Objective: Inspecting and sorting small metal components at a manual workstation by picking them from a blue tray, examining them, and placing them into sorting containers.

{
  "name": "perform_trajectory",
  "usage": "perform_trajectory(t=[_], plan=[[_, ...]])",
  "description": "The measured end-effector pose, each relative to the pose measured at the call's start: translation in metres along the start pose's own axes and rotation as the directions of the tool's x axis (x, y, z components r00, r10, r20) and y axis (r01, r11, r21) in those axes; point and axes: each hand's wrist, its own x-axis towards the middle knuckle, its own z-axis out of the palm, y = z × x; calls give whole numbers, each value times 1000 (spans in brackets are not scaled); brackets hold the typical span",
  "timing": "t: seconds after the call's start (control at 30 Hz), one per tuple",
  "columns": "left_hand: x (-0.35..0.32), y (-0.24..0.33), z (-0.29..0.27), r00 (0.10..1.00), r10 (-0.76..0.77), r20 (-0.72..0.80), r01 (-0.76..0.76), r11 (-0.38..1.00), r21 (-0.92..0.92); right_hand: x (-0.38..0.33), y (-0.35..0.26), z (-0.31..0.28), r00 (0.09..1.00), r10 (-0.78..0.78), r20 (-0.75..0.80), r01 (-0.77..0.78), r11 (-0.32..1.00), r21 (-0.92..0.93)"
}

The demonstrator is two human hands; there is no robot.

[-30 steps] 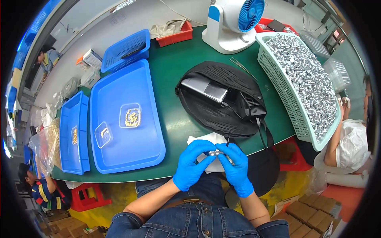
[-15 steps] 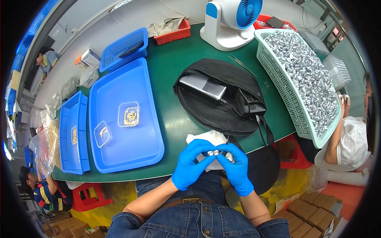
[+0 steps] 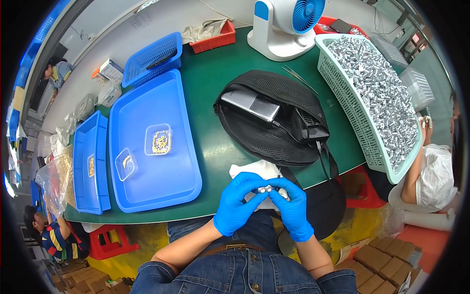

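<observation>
Both blue-gloved hands, left hand and right hand, pinch together on small silvery metal pieces, best kept steady over the white cloth.

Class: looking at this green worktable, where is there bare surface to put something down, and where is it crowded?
Bare green table lies between the large blue tray and the black mesh bag, widening toward the white fan. Crowded: the near edge, where both gloved hands work over a white cloth.

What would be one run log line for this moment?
left hand: holds small metal part | right hand: pinches same part | under: white cloth
</observation>
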Motion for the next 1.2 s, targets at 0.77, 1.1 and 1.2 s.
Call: perform_trajectory(t=[0.77, 1.1, 1.2], plan=[[8, -16, -4, 978, 69, 196, -72, 997, 10, 20, -114, -135, 675, -678, -290, 77, 457, -886], [8, -25, 0, 969, 166, 181, -194, 970, 148, 123, -171, -245, 678, -732, -64, 44, 128, -991], [7, -25, -1, 969, 171, 177, -199, 968, 153, 146, -184, -253, 687, -722, 82, 113, -6, -994]])
